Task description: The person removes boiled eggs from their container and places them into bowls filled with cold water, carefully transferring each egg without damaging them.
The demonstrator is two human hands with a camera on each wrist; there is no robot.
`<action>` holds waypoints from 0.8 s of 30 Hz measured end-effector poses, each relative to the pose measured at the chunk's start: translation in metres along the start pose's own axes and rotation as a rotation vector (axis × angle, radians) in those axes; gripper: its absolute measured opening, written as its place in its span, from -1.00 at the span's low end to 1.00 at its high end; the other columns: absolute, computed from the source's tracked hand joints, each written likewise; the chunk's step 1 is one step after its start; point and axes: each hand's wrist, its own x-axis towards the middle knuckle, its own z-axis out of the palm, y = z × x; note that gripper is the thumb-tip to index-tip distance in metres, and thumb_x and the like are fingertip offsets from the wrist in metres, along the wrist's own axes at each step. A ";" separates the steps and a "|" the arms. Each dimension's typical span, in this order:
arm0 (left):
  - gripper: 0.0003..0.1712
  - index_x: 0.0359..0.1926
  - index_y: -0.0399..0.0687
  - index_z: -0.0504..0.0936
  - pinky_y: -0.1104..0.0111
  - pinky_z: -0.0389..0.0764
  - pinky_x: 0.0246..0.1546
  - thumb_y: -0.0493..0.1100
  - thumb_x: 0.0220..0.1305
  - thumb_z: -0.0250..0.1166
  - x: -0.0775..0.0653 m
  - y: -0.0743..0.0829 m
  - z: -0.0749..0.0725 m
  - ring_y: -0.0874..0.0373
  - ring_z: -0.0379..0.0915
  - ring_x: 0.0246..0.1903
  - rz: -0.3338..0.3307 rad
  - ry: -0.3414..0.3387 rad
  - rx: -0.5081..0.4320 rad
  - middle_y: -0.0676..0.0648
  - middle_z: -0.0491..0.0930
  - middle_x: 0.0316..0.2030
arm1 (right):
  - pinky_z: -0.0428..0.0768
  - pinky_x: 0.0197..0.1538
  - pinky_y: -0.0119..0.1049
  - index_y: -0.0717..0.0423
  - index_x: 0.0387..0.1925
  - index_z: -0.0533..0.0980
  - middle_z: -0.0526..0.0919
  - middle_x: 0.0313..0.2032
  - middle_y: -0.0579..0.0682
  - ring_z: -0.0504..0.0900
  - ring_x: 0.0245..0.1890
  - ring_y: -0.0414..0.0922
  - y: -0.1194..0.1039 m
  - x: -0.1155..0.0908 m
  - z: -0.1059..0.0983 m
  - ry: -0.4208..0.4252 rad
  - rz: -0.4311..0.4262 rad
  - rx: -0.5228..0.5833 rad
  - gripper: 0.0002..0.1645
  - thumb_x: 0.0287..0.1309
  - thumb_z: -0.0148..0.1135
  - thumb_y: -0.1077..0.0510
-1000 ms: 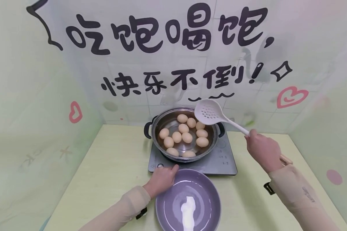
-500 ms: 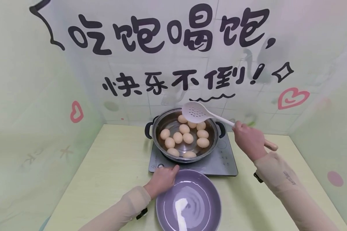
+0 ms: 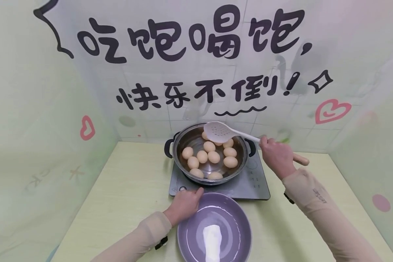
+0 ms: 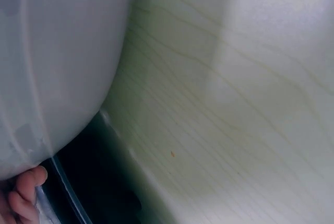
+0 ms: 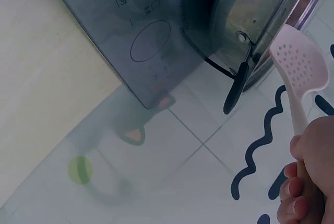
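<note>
My right hand (image 3: 278,156) grips a pale slotted spoon (image 3: 217,131) by its handle, fingers curled round it in the right wrist view. The spoon's perforated head hangs over the back of a steel pot (image 3: 178,165), covering part of the eggs behind it. Several brown eggs (image 3: 213,157) lie in the pot. In front, a wide purple bowl (image 3: 190,236) stands close to the cooker, and my left hand (image 3: 185,204) holds its upper left rim. From the left wrist, curled fingertips (image 4: 37,176) show against the bowl's underside (image 4: 78,51).
Beneath the pot is a flat induction cooker (image 3: 260,189) on a pale wooden table (image 3: 124,189). The pot's black side handles (image 3: 168,148) stick out left and right. A printed wall sheet (image 3: 150,127) rises close behind, with side sheets on both flanks.
My right hand has moved left and slightly forward with the slotted spoon, bringing its head further over the pot and lower. The left hand stays on the bowl's rim.
</note>
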 end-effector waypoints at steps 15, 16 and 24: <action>-0.89 -0.40 -0.05 0.39 0.39 0.16 -0.85 -0.23 -0.01 0.16 0.000 0.000 0.000 0.20 0.26 -0.85 -0.007 0.001 -0.014 0.09 0.31 -0.82 | 0.27 -0.83 -0.17 0.25 -0.57 0.31 0.37 -0.77 0.09 0.31 -0.88 -0.05 -0.021 0.002 0.006 -0.103 -0.043 -0.056 -0.81 -0.02 0.16 0.31; -0.89 -0.40 -0.05 0.39 0.39 0.17 -0.85 -0.23 -0.01 0.16 0.000 0.000 0.000 0.20 0.26 -0.85 -0.006 0.004 -0.013 0.09 0.31 -0.82 | 0.28 -0.83 -0.17 0.25 -0.57 0.31 0.36 -0.77 0.09 0.31 -0.88 -0.05 -0.023 0.001 0.005 -0.112 -0.041 -0.050 -0.81 -0.02 0.15 0.30; -0.87 -0.42 -0.04 0.38 0.38 0.17 -0.86 -0.23 -0.04 0.17 0.000 0.000 0.002 0.19 0.28 -0.85 -0.006 0.029 -0.009 0.09 0.33 -0.81 | 0.27 -0.83 -0.18 0.21 -0.64 0.27 0.32 -0.81 0.06 0.27 -0.89 -0.07 -0.034 -0.003 0.003 -0.157 -0.066 0.012 -0.78 -0.05 0.12 0.34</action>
